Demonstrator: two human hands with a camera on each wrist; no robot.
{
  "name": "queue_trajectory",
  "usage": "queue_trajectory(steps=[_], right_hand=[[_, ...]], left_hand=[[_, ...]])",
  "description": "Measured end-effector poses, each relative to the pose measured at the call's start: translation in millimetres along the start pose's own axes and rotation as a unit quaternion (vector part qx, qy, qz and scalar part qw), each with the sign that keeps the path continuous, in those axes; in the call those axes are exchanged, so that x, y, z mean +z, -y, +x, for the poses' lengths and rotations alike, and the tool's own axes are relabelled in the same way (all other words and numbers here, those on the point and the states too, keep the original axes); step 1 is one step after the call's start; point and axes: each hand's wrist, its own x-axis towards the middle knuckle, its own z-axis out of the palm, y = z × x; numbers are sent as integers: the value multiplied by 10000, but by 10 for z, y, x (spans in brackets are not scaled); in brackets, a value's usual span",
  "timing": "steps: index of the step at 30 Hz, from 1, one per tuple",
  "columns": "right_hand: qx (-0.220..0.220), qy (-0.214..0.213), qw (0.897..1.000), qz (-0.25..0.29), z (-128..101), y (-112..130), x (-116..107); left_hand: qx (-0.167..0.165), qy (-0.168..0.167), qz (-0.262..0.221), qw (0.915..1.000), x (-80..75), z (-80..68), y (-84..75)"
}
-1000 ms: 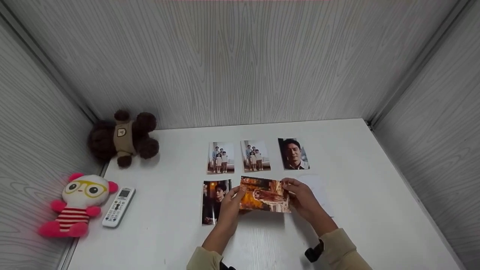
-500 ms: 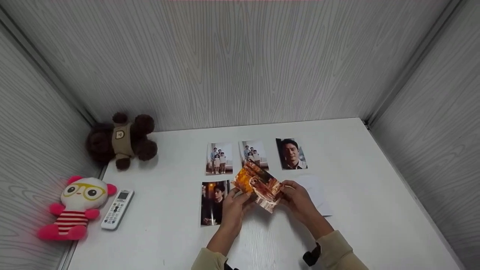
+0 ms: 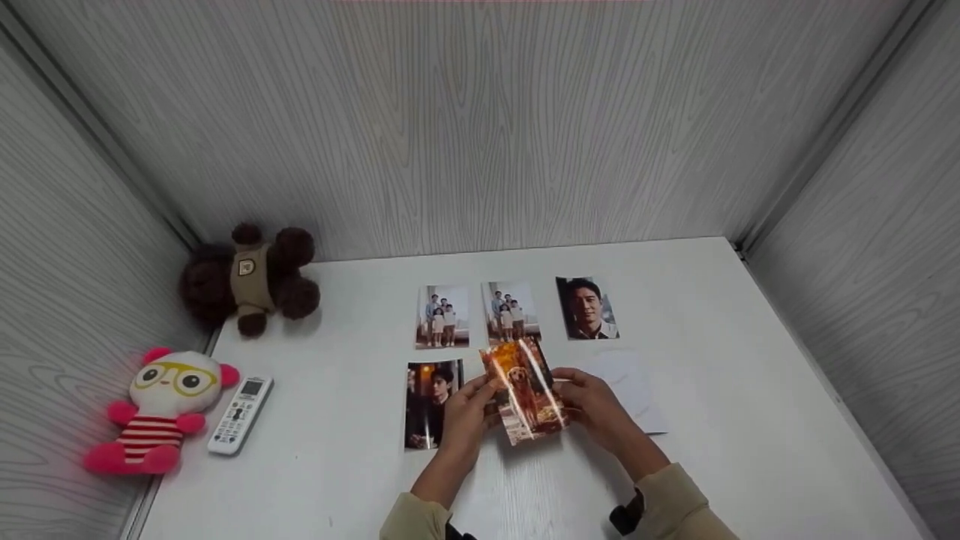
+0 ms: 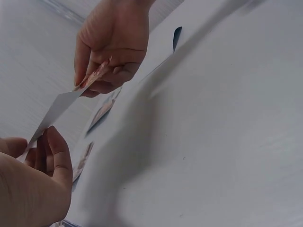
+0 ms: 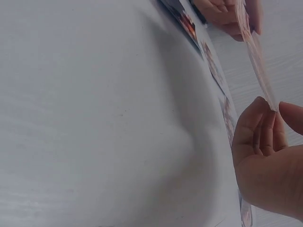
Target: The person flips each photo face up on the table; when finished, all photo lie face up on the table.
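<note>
Both hands hold a glossy photo [image 3: 525,390] of a golden dog among orange leaves, raised over the table. The left hand [image 3: 466,420] pinches its left edge between thumb and fingers. At the opposite edge the right hand [image 3: 596,405] grips it the same way. The photo stands nearly upright in portrait, leaning a little, with bright glare streaks. In the left wrist view the white back of the photo [image 4: 54,113] shows between the two hands. Seen edge-on in the right wrist view, the photo [image 5: 258,61] runs from one hand to the other.
Behind lie two family photos [image 3: 442,316] [image 3: 511,311] and a portrait of a man [image 3: 589,309]. A dark photo [image 3: 429,405] lies left, a white sheet [image 3: 630,390] right. A brown plush [image 3: 251,281], pink-and-white plush [image 3: 161,409] and remote [image 3: 240,416] sit at left.
The dog photo has turned from lying sideways, through a diagonal, to nearly upright portrait. Both hands have shifted their hold along its edges.
</note>
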Motion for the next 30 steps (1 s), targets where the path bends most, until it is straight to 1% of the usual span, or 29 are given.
queue_trajectory(steps=[5, 8, 11, 13, 16, 18, 22, 26, 30], right_hand=[[45, 135, 9997, -219, 9, -17, -9], [47, 160, 9992, -359, 22, -34, -15], [100, 54, 9990, -435, 31, -54, -14], [135, -6, 9987, -492, 31, -70, -12], [187, -74, 9982, -559, 21, -95, -1], [192, -21, 9980, -597, 14, -107, 1], [216, 133, 9984, -511, 13, -118, -11], [245, 390, 9984, -335, 8, -128, -33], [303, 478, 9982, -213, -4, -133, -45]], left_hand=[[-24, 36, 110, 9999, -15, 18, 26], [-154, 31, 339, 9993, -22, 13, 24], [-329, 122, 495, 9982, -30, 18, 26], [-407, 199, 506, 9977, -31, 23, 29], [-440, 317, 471, 9974, -32, 29, 45], [-452, 369, 430, 9974, -37, 32, 55], [-430, 503, 360, 9972, -44, 41, 71], [-447, 515, 347, 9971, -38, 44, 79], [-480, 470, 391, 9970, -33, 38, 71]])
